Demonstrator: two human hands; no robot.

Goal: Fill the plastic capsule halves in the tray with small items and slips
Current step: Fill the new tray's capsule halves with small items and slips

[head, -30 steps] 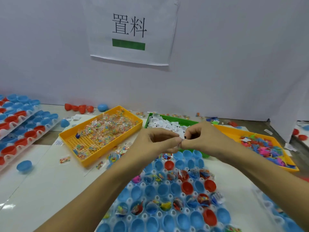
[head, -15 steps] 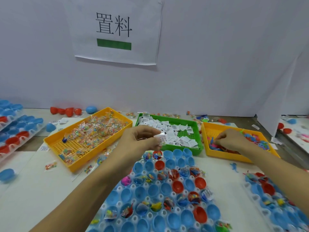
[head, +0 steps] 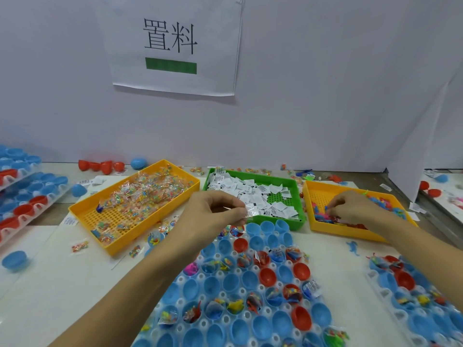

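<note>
The capsule halves (head: 240, 284) are smooth, glossy plastic, blue and red, seated in a clear, shiny plastic tray (head: 225, 294). The yellow basket (head: 120, 221) and green basket (head: 299, 196) are matt perforated plastic. The slips (head: 250, 189) are white printed paper; the small packets (head: 147, 194) glisten like cellophane. The desk (head: 50, 284) looks matt white.

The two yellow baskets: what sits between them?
In the head view, a green basket of white paper slips sits between them.

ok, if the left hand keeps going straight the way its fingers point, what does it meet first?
Probably the green tray of white slips: the left hand, pinching a slip, points toward its near edge. Depth is unclear.
</note>
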